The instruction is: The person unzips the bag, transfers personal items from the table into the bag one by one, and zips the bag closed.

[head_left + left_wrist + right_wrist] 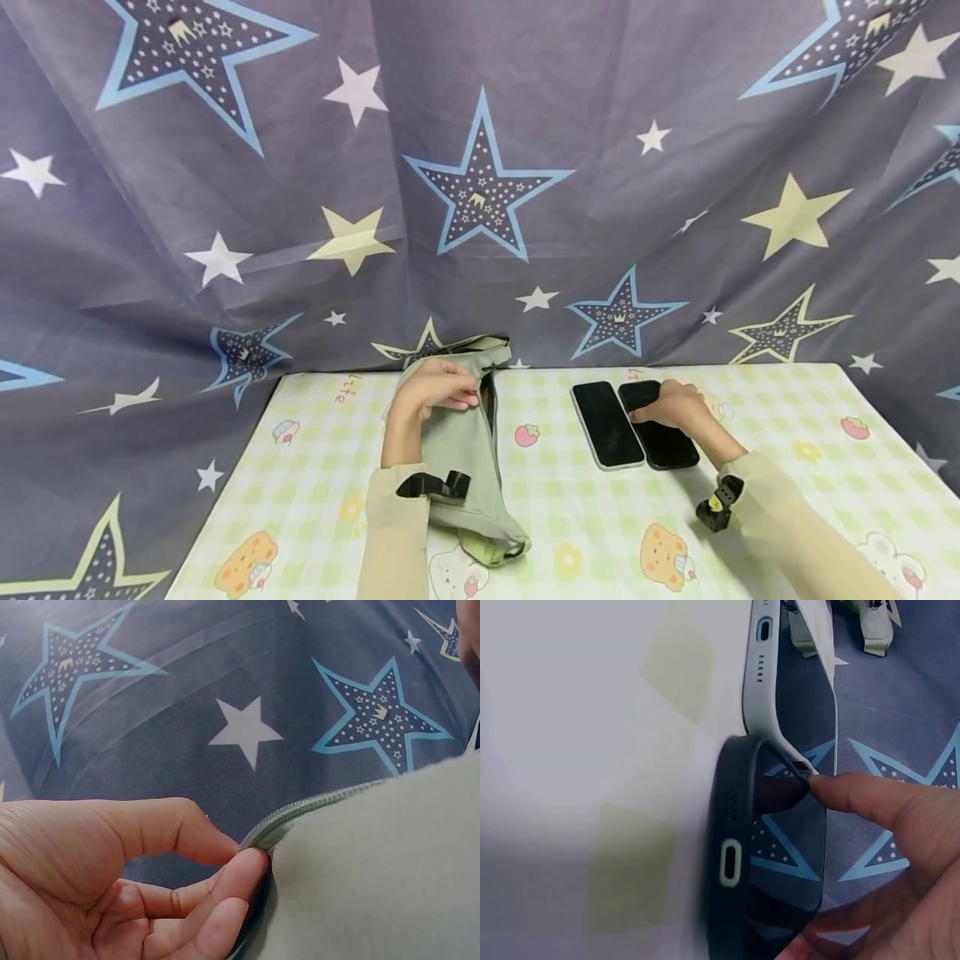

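A sage-green fabric bag lies lengthwise on the table, its zippered opening along the right side parted. My left hand pinches the edge of that opening; in the left wrist view, thumb and index finger hold the zipper edge. To the right lie two phones side by side, screens up. One is a phone in a white case; the other is a phone in a dark case. My right hand grips the dark phone across its width, thumb at the edge beside the white one. The far fingers are partly hidden.
The table is covered by a green-checked cloth with cartoon prints. A dark star-patterned curtain hangs right behind its far edge. Black wrist bands sit over both cream sleeves.
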Demonstrator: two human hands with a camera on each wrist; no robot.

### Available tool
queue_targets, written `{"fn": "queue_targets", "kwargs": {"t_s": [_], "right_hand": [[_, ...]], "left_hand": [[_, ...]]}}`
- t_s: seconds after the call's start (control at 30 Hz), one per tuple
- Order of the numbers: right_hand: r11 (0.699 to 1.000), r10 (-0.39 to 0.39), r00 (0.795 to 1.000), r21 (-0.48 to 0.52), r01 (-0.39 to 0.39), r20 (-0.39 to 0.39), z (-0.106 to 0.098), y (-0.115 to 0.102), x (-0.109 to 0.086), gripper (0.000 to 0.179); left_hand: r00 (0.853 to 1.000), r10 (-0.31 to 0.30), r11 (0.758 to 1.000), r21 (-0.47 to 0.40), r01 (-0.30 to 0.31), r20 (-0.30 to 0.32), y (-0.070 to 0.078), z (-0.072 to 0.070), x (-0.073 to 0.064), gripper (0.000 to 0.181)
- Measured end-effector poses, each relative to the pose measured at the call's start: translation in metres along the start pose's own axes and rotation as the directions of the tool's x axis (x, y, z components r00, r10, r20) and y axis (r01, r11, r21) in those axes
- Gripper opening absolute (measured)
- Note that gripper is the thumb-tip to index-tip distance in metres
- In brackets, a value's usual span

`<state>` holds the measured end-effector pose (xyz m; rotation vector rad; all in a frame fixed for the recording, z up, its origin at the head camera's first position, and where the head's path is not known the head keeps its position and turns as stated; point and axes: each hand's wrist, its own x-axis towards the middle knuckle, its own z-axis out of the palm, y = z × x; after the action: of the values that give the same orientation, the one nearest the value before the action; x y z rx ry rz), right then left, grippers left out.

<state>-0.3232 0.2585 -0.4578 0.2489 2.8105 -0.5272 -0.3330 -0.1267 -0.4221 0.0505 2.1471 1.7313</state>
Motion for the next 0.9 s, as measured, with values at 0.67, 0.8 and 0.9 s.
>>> {"fn": "queue_targets", "kwargs": {"t_s": [0.67, 0.8, 0.9], "right_hand": [[0.999, 0.026, 1.0, -0.028, -0.026, -0.006, -0.0011, 0.0033, 0.0001, 0.073], [1.0, 0.008, 1.0, -0.01, -0.007, 0.011, -0.002, 0.005, 0.0001, 0.077], [1.0, -0.005, 0.999, 0.016, 0.004, 0.032, -0.005, 0.006, 0.0001, 0.084]], "left_hand": [[1.0, 0.01, 1.0, -0.009, -0.01, -0.004, -0.0043, 0.0009, 0.0001, 0.03], [1.0, 0.003, 1.0, -0.007, -0.003, -0.012, -0.0043, 0.0005, -0.0003, 0.028], [1.0, 0.006, 1.0, -0.005, -0.006, -0.017, -0.0039, 0.0008, -0.0001, 0.025]]}}
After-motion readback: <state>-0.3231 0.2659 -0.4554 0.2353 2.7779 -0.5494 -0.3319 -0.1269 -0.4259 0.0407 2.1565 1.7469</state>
